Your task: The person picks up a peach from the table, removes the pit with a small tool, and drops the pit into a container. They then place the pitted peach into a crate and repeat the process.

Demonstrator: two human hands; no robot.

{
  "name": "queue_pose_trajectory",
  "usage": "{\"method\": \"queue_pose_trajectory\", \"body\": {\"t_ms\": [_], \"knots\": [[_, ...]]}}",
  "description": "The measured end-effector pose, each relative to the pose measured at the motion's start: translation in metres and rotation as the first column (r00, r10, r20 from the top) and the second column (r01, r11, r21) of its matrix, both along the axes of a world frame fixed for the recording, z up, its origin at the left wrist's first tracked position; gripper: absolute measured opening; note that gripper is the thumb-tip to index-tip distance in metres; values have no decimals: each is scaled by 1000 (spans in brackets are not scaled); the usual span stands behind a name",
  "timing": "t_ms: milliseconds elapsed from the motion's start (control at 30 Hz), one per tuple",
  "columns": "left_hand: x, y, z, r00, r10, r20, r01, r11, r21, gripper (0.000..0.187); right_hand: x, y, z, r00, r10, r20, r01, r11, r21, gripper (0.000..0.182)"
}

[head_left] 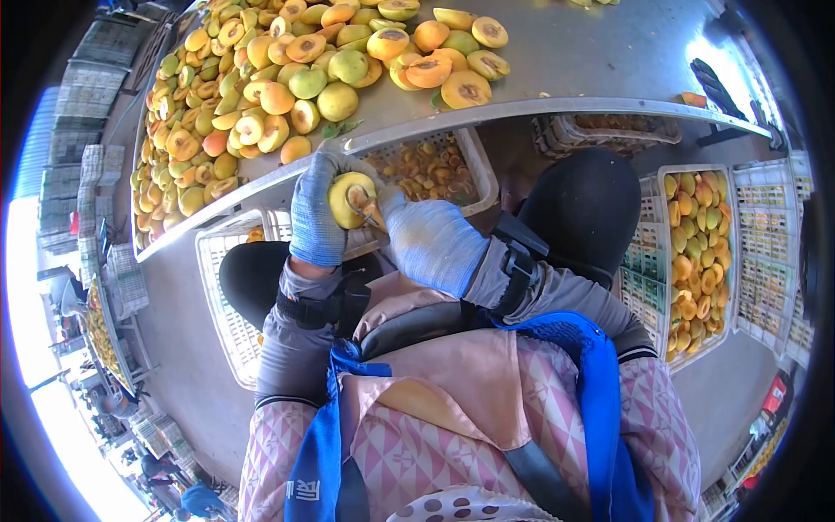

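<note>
My left hand (317, 213), in a blue-grey knit glove, is closed around a halved apricot (348, 198). The fruit's cut face is turned toward my right hand (439, 244). That hand wears the same kind of glove and is closed, with its fingertips at the fruit's middle. Between them a small brownish piece (372, 211) juts into the cut face; whether it is a tool's tip or the pit I cannot make out. Both hands are above my lap, just in front of the metal table's edge (417, 123).
A large heap of halved apricots (261, 96) covers the table's left part. Beneath the edge is a crate (484, 170) holding pits or scraps. A white crate (222, 300) stands by my left knee; another, full of apricots (698, 252), is at my right. A dark twisted object (718, 87) lies at the table's right end.
</note>
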State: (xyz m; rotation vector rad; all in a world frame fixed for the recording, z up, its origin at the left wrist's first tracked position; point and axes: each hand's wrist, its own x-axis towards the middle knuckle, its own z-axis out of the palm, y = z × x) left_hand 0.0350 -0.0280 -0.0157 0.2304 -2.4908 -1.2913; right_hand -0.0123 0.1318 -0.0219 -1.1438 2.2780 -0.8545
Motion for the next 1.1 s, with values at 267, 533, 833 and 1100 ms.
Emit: {"method": "queue_pose_trajectory", "body": {"t_ms": [267, 533, 833, 1100], "knots": [[-8, 21, 15, 990, 118, 77, -130, 550, 825, 51, 5, -10, -13, 985, -146, 88, 165, 951, -262, 36], [-2, 16, 5, 979, 192, -67, -121, 814, 568, 54, 3, -10, -5, 924, 32, 380, 180, 841, -511, 39], [-7, 34, 5, 956, 248, -154, -130, 834, 536, 46, 6, 3, -7, 987, -72, 140, 115, 939, -323, 36], [2, 11, -10, 997, 73, 5, -73, 987, 146, 21, 2, 8, 5, 999, -29, -28, 27, 998, -65, 23]]}}
